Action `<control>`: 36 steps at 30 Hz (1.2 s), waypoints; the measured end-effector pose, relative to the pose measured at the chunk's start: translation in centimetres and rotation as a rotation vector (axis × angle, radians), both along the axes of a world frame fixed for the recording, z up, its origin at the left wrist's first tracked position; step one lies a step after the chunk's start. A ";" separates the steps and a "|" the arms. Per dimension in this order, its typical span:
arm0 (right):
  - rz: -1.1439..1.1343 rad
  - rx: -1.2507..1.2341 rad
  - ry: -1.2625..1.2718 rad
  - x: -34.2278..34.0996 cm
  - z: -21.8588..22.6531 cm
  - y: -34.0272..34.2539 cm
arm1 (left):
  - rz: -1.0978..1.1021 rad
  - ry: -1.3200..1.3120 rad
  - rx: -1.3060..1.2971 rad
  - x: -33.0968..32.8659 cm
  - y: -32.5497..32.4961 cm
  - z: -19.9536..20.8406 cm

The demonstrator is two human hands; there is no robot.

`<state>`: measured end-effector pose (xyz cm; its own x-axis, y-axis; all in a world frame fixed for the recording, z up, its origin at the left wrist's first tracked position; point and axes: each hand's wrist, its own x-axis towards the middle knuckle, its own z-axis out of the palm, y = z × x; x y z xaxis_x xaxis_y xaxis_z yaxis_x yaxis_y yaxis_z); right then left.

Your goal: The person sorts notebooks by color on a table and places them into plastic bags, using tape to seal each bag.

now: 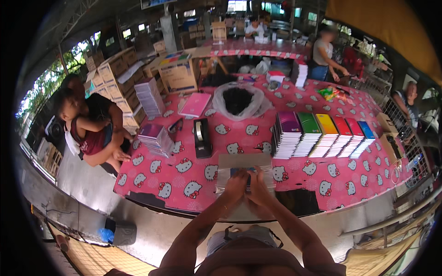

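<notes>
At the table's near edge lies a clear, shiny plastic bag (225, 179) with a flat greyish panel and some blue print. My left hand (236, 182) rests on its middle, fingers curled and drawn together at the plastic. Beside it, almost touching, my right hand (258, 187) has its fingers bent over the same bag. A small dark blue patch shows between the two hands; what it belongs to is hidden by the fingers. Just beyond, to the left, stands a black tape dispenser (202, 139).
Notebook stacks in purple (286, 138), green (307, 135), yellow, red and blue line the right side. More purple notebooks (155, 140) and a pink notebook (195, 105) sit left. A plastic bag with black contents (264, 108) lies behind. An adult holding a child (90, 131) stands left.
</notes>
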<state>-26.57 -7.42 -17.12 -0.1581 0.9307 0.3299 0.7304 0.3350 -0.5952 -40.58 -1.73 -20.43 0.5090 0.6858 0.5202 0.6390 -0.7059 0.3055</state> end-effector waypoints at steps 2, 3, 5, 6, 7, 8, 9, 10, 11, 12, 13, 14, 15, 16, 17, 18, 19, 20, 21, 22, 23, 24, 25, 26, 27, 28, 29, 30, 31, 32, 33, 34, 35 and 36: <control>0.032 -0.019 -0.155 0.6 -0.1 0.3 | 0.025 0.034 0.030 -0.4 0.2 -0.4; 0.044 -0.030 -0.272 1.2 -0.6 0.8 | 0.020 0.057 -0.066 -0.3 0.2 -0.7; 0.032 -0.016 -0.433 2.1 -0.4 2.1 | 0.023 0.090 -0.227 0.1 0.8 0.2; 0.009 -0.003 -0.474 2.3 -1.3 2.2 | -0.010 0.043 -0.195 -0.1 1.1 0.1; -0.008 0.010 -0.510 2.0 -2.0 2.2 | -0.038 0.001 -0.163 -0.7 0.6 -0.4; 0.008 0.033 -0.566 1.8 -1.9 2.3 | -0.066 -0.045 -0.126 -1.1 0.3 -0.7; 0.004 0.041 -0.619 2.2 -1.9 1.7 | 0.021 0.004 0.034 -1.5 -1.0 -0.6; 0.009 0.026 -0.635 2.1 -1.7 1.4 | 0.114 0.053 0.206 -2.3 -2.4 0.2; 0.024 0.023 -0.648 1.5 -1.2 1.4 | 0.233 0.140 0.200 -3.6 -2.9 0.7; 0.022 0.040 -0.666 1.3 -1.0 1.4 | 0.343 0.223 0.184 -4.4 -2.6 0.7; 0.028 0.033 -0.686 1.2 -1.4 1.4 | 0.452 0.305 0.143 -4.9 -2.4 1.0; 0.015 0.079 -0.671 1.3 -2.0 1.3 | 0.398 0.258 0.018 -4.9 -2.0 3.4; 0.007 0.126 -0.659 1.4 -2.6 1.5 | 0.347 0.207 -0.109 -4.6 -0.9 7.5; 0.004 0.168 -0.650 1.7 -2.9 1.8 | 0.297 0.152 -0.242 -4.2 -0.3 12.0; -0.002 0.133 -0.635 1.9 -2.6 1.6 | 0.074 -0.094 -0.362 -3.5 -1.2 16.8; -0.004 0.094 -0.615 1.7 -1.4 1.1 | -0.141 -0.342 -0.477 -2.8 -2.7 21.7; -0.008 0.040 -0.593 1.6 -0.5 0.9 | -0.313 -0.443 -0.504 -2.4 -3.5 24.7; -0.003 0.015 -0.540 1.3 0.6 1.0 | -0.475 -0.550 -0.523 -2.3 -4.2 27.6; -0.010 -0.019 -0.488 1.1 1.3 0.9 | -0.569 -0.587 -0.485 -2.3 -4.5 30.8; -0.010 -0.048 -0.431 0.8 2.0 0.7 | -0.652 -0.626 -0.449 -2.5 -5.4 33.0; 0.006 -0.049 -0.431 0.7 1.3 1.1 | -0.728 -0.723 -0.591 -2.2 -6.7 33.6; -0.025 -0.027 -0.500 1.5 -0.3 1.4 | -0.855 -0.831 -0.731 -1.4 -7.5 33.6; -0.033 0.016 -0.557 1.5 -1.6 1.5 | -0.954 -0.937 -0.845 -0.9 -8.6 33.8; -0.052 0.050 -0.608 1.9 -2.8 1.7 | -1.052 -1.045 -0.959 -0.1 -9.3 33.8; -0.029 0.088 -0.587 1.6 -1.2 1.7 | -1.151 -1.146 -1.020 0.6 -9.2 33.4; -0.007 0.124 -0.564 1.7 -0.5 1.4 | -1.250 -1.246 -1.080 1.3 -9.2 33.2; 0.037 0.167 -0.525 1.2 -0.7 1.4 | -1.330 -1.330 -1.072 2.7 -8.9 32.3; 0.043 0.138 -0.576 1.2 -0.6 1.3 | -1.365 -1.408 -0.999 3.8 -8.6 32.0; 0.062 0.133 -0.565 0.8 -0.4 1.4 | -1.397 -1.480 -0.918 4.6 -8.3 32.0; 0.021 0.093 -0.564 2.2 -0.8 1.3 | -1.388 -1.539 -0.829 6.8 -7.7 31.2; 0.020 0.078 -0.549 2.4 -1.0 1.5 | -1.221 -1.521 -0.799 6.6 -7.7 32.0; 0.019 0.065 -0.550 2.5 -1.1 1.5 | -1.054 -1.495 -0.769 6.2 -7.8 33.1; 0.017 0.061 -0.547 2.6 -1.3 1.7 | -0.891 -1.456 -0.750 5.8 -8.0 34.1; 0.018 0.064 -0.539 2.5 -1.3 1.8 | -0.936 -1.430 -0.862 5.8 -7.2 34.8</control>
<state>-24.04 -5.60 -18.44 -0.3363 0.9069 0.2538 0.9204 0.3736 -0.1154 -34.75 -8.97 14.38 0.3780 0.7498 0.5430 -0.8091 -0.0176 0.5874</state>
